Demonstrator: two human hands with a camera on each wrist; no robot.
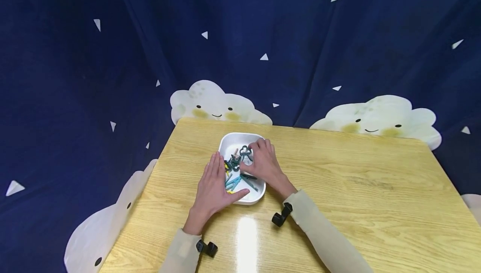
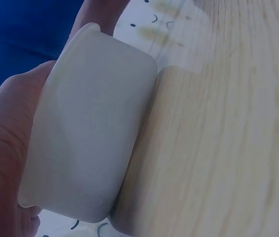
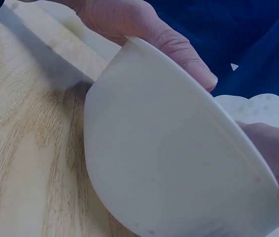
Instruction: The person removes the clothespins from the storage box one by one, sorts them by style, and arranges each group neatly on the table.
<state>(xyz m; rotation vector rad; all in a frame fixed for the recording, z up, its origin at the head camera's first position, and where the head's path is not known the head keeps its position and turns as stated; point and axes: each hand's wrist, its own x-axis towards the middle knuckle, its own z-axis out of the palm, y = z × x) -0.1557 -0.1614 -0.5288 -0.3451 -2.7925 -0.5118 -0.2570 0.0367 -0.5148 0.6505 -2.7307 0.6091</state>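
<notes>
In the head view, a white plastic tub (image 1: 236, 139) holds small dark green, light blue and yellow clips. My left hand (image 1: 214, 185) lies along the tub's left rim, fingers straight, its thumb reaching over the near edge. My right hand (image 1: 264, 162) dips in from the right; its curled index finger and thumb pinch a dark green cloud-shaped clip (image 1: 245, 151). Beside the thumb are more dark green clips (image 1: 234, 162). Lower in the tub are a light blue clothespin (image 1: 234, 183) and a dark green clothespin (image 1: 249, 181). Both wrist views show mainly the tub's outer wall (image 2: 90, 123).
The tub stands on a light wooden table (image 1: 357, 189). Behind the table hangs a dark blue curtain (image 1: 240, 56) with white triangles and smiling clouds. Each wrist carries a small black camera mount, such as the right one (image 1: 282, 214).
</notes>
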